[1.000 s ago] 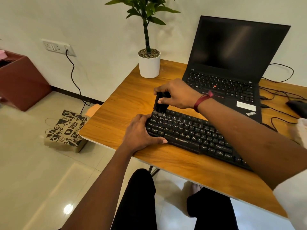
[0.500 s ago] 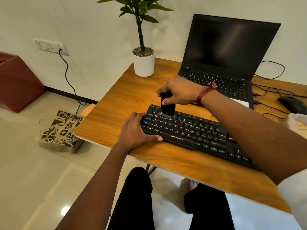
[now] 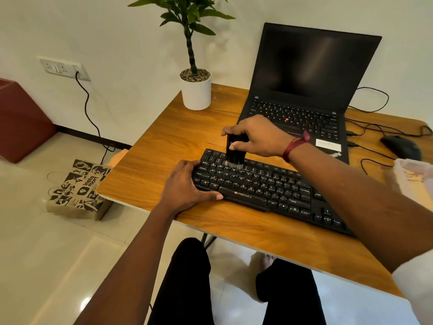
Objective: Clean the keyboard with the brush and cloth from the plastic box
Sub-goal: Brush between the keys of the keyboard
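Both hands work at the left end of the black keyboard (image 3: 269, 186), which lies slantwise across the middle of the frame on the wooden table (image 3: 164, 146). The right hand (image 3: 255, 137), reaching in from the right edge, has its fingers and thumb curled round the top of a black brush (image 3: 235, 148); the brush stands nearly upright, its pale bristle tips touching the upper rows of keys near the keyboard's upper-left corner. A red band (image 3: 295, 144) circles that wrist. The left hand (image 3: 185, 186), coming up from the bottom of the frame, clasps the keyboard's left end: the thumb lies along the front edge just left of the space bar, and the fingers bend over the far left corner.

Above the keyboard, toward the upper right, an open black laptop (image 3: 304, 85) with a dark screen sits on the table, and a black mouse (image 3: 400, 147) lies at the right edge with cables near it. A white pot (image 3: 196, 92) holding a green plant stands at the table's top-centre corner. A printed paper bag (image 3: 77, 188) rests on the floor at the left.
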